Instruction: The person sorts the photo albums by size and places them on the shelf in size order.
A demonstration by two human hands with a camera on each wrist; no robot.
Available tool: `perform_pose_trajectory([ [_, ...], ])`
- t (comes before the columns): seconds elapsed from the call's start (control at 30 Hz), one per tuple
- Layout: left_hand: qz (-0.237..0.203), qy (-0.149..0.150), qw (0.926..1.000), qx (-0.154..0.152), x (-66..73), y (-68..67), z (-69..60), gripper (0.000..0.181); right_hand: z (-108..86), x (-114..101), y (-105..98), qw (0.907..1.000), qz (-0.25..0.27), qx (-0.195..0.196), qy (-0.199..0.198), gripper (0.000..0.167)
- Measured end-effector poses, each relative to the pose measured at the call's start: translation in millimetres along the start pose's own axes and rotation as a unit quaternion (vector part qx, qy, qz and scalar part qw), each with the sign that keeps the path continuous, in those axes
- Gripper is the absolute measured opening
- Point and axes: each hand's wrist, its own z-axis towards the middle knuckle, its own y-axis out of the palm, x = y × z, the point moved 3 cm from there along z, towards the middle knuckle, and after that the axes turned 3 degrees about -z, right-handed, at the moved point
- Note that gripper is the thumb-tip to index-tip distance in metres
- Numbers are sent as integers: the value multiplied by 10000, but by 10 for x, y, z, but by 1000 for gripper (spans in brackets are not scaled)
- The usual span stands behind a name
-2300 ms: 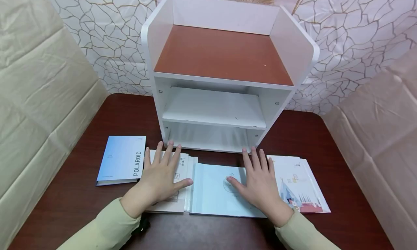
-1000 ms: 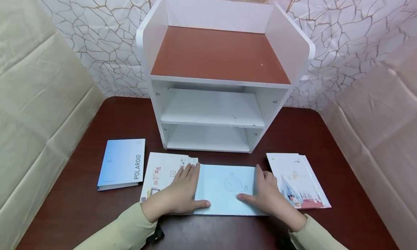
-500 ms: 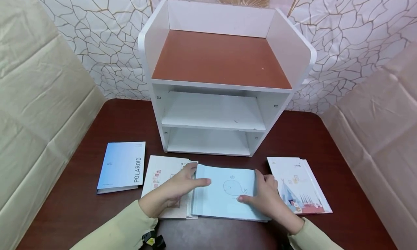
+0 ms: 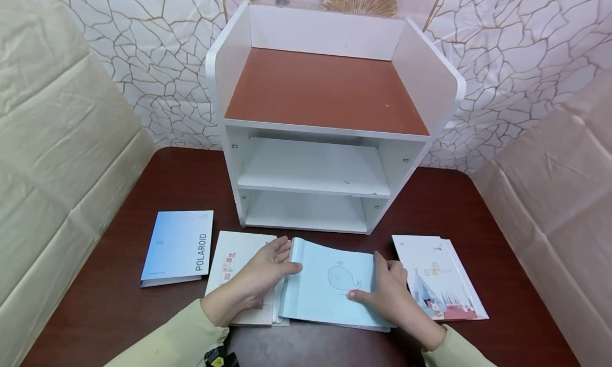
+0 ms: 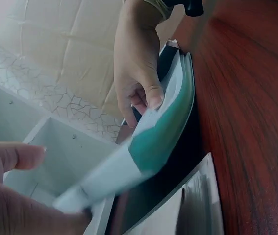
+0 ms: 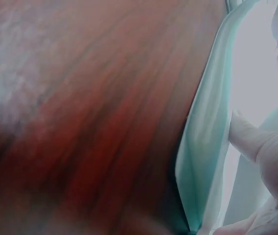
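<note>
A light blue book (image 4: 315, 282) with a whale drawing on its cover lies low over the table in the head view, its left edge raised. My right hand (image 4: 394, 292) pinches its right edge, thumb on the cover and fingers round the side. At the left edge is my left hand (image 4: 263, 274), palm turned partly up. In the left wrist view, the left thumb (image 5: 23, 155) stands apart from the book while the fingers reach the raised edge, partly hidden. Teal-edged pages (image 6: 202, 161) bow out in the right wrist view.
A white shelf unit (image 4: 315, 168) with a brown top stands behind the books. A POLAROID album (image 4: 177, 245) lies at left, a pale book stack (image 4: 239, 245) under the left forearm, and illustrated books (image 4: 440, 276) at right. Cloth-covered walls border the dark table (image 4: 459, 207).
Both hands came down from spread positions over the books to the light blue book's sides. The left hand turned palm-up, and the book's left edge rose. The right hand took hold of the right edge.
</note>
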Motion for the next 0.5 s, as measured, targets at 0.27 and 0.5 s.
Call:
perform_pose_trajectory([
  [0.27,-179,-65,9960,-870,-146,140,-90,48,-17,-63,14,9997,46,55,-225,120],
  [0.5,-732,-36,9971,-226,-133,98,-126,45,-18,-94,-108,9962,801,72,-332,122],
])
